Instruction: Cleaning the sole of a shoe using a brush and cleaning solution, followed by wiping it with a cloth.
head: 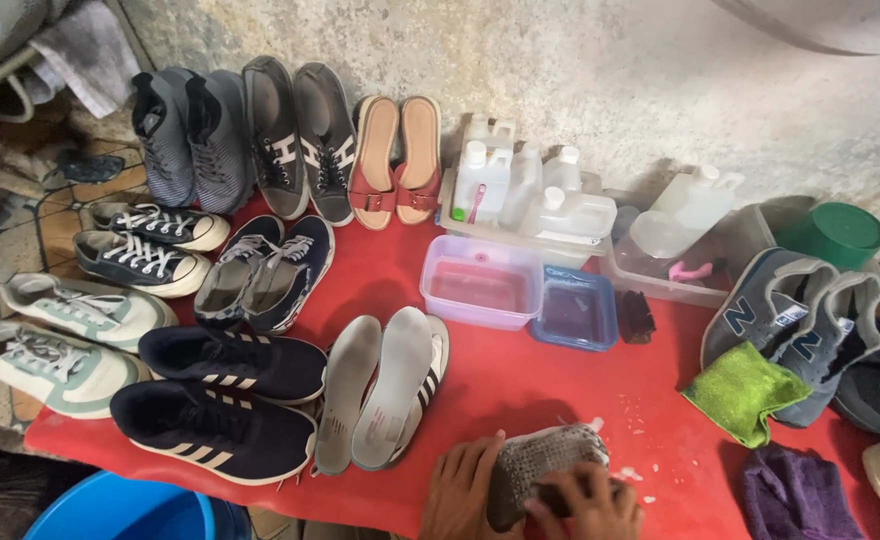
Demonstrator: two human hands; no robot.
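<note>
At the bottom centre of the frame, your left hand [462, 490] lies flat with fingers spread against the grey knit shoe [540, 468] on the red mat [520, 385] — your right hand [588, 508] curls over a dark object (too hidden to identify) on the shoe's top.

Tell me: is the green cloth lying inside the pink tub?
No, the green cloth lies on the red table against the grey sneakers, apart from the pink tub.

- The table cover [560, 385] is red.
- The cloth [745, 392] is bright green.
- The sandals [398, 160] are red with tan insoles.
- The bucket [120, 510] is blue.
- The sneakers [222, 400] are dark navy with white stripes.
</note>
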